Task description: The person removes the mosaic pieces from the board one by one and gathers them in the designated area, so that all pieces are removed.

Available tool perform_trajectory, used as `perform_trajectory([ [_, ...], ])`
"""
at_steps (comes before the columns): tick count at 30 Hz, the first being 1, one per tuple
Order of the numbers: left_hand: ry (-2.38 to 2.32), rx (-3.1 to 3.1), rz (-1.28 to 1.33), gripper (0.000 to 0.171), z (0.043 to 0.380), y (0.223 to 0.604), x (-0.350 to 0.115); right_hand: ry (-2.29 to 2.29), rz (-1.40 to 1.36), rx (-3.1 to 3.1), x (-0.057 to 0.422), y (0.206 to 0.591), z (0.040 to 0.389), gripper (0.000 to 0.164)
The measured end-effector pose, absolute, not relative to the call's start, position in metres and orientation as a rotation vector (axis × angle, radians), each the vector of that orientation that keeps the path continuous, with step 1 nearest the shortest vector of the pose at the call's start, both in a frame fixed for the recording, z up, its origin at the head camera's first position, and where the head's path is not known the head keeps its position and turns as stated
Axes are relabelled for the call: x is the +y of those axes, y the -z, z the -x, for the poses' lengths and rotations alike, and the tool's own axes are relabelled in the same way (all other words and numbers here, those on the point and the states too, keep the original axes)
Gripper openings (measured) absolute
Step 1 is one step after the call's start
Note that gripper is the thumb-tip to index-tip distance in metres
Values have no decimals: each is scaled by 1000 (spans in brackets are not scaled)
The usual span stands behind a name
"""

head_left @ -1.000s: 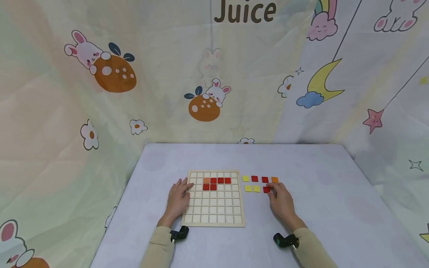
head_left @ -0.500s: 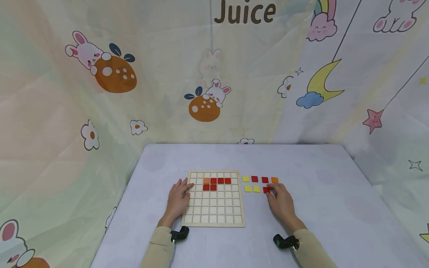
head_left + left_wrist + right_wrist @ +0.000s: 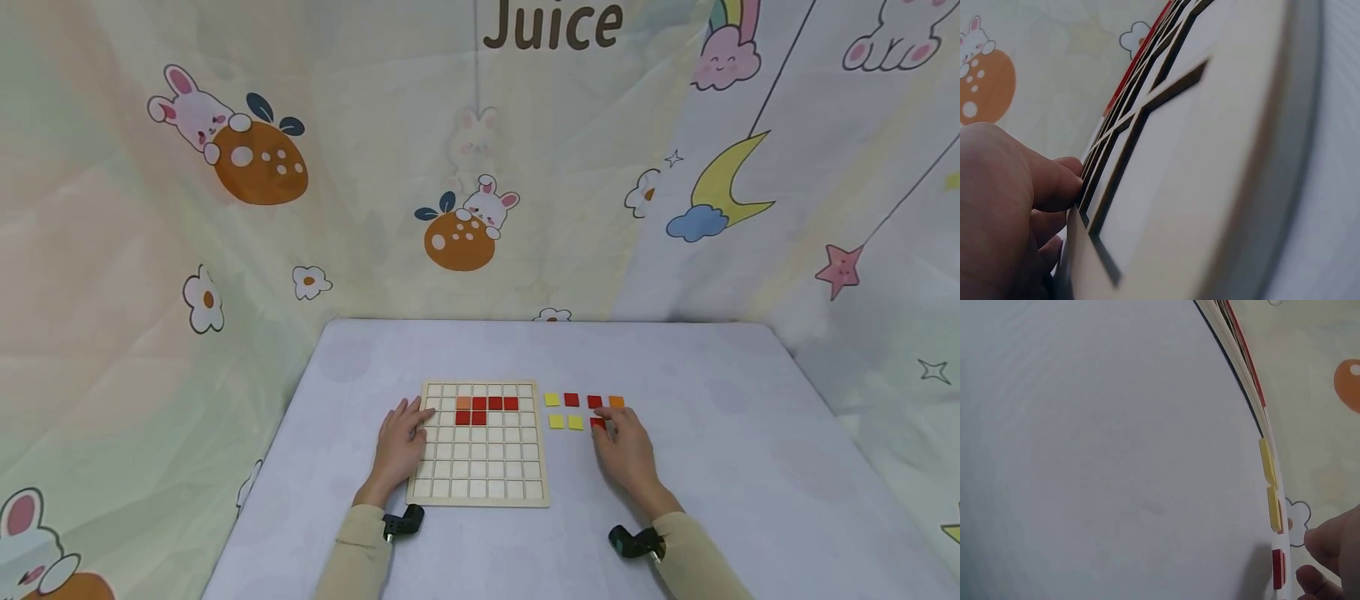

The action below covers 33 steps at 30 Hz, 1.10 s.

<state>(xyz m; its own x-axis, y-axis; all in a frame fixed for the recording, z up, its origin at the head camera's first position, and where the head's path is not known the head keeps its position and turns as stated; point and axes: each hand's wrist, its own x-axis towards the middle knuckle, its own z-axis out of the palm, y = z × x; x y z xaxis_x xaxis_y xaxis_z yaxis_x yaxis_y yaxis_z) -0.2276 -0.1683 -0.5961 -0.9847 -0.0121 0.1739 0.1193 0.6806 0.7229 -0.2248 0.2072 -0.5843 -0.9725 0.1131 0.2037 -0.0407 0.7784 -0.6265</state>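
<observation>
A wooden grid board [image 3: 480, 503] lies on the table, with one orange tile [image 3: 463, 403] and several red tiles [image 3: 479, 403] in its upper cells. My left hand [image 3: 400, 446] rests at the board's left edge, fingertips on the frame; the left wrist view shows a finger [image 3: 1060, 187] touching the rim. To the right of the board, my right hand [image 3: 628, 450] is over a loose red tile [image 3: 597, 422], thumb and index finger apart around it. That red tile [image 3: 1279, 569] lies flat on the table in the right wrist view, beside the fingertips.
Two rows of loose square tiles lie right of the board: yellow tiles [image 3: 556, 422], red tiles [image 3: 572, 400] and an orange tile [image 3: 616, 402]. A white cloth covers the table [image 3: 720, 467]. Behind it hangs a printed curtain [image 3: 375, 167].
My right hand has shifted slightly left and its thumb has come further in beside the red tile. My left hand and the tiles on the board stay put.
</observation>
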Motion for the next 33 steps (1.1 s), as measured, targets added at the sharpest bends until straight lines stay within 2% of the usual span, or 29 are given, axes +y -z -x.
perform_trajectory([
  [9,1220,-2731,79,37,226,594,-169,-1011,-10,-2751,186,577,224,29],
  [24,1204,-2738,64,37,228,595,-167,-1100,-107,-2783,133,564,247,30],
  [33,1224,-2742,42,38,229,595,-168,-1105,-160,-2811,120,566,256,30],
])
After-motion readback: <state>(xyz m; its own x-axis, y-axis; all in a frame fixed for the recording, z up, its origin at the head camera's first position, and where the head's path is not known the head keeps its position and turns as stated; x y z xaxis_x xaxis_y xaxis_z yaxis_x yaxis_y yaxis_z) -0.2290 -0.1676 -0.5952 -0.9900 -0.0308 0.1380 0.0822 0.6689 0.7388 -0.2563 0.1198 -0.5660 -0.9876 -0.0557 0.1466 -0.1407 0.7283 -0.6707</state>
